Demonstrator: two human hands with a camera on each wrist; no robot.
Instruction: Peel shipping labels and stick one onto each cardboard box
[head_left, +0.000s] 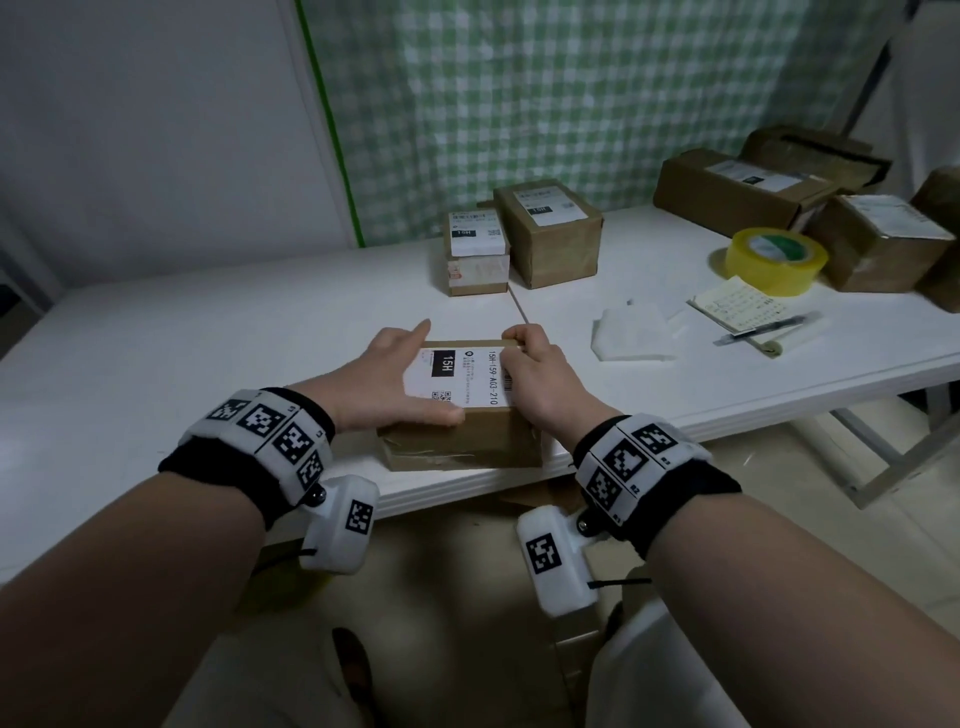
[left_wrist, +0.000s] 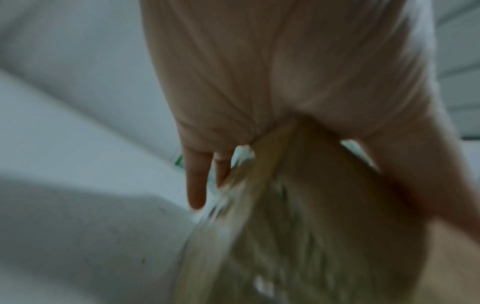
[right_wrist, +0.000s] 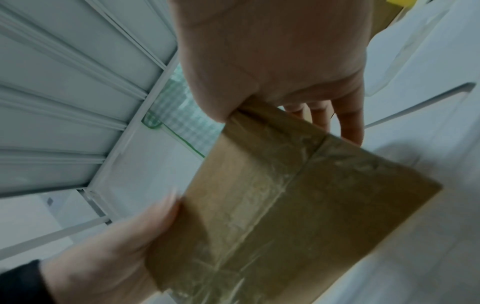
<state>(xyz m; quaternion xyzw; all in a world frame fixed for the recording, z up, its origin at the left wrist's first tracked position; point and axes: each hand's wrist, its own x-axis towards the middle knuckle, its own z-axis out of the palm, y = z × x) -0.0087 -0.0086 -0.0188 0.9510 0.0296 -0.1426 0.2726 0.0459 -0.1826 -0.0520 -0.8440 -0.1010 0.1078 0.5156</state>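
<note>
Brown taped cardboard box (head_left: 462, 441) sits at the near edge of the white table (head_left: 208, 343), white printed shipping label (head_left: 457, 376) on its top face. Left hand (head_left: 387, 376) clasps the box's left side, thumb along the near top edge, forefinger extended past the far corner. Right hand (head_left: 540, 376) clamps the right side, fingers curled over the far edge on the label. Two labelled brown boxes (head_left: 519, 239) stand farther back; more boxes (head_left: 810, 208), a yellow tape roll (head_left: 776, 260), notepad (head_left: 737, 304) and pen (head_left: 769, 330) at right.
</note>
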